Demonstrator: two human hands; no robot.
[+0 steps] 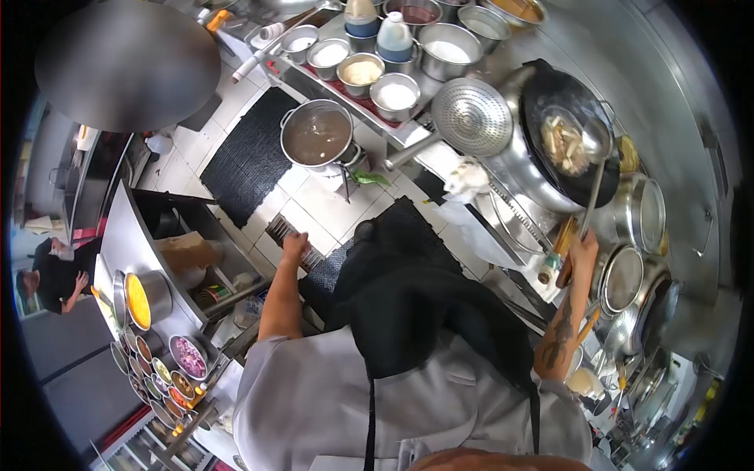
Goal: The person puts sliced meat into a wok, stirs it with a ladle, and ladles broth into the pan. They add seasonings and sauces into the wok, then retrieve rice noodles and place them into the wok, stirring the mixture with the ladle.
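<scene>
One ladle [593,188] joins the right hand [583,253] to the wok [542,161], its long axis running forward from that grip, its bowl over the sliced food [565,145] inside. The right hand is wrapped around the handle and is far nearer the wok, which lies ahead of it and slightly to its left. Well apart, across the torso, the left hand [295,247] hangs above the floor grate [302,250], fingers curled, nothing visible in it; whether it is fully closed I cannot tell. A perforated skimmer [471,116] sits just left of the wok, and a bamboo brush [558,253] lies beside the right hand.
</scene>
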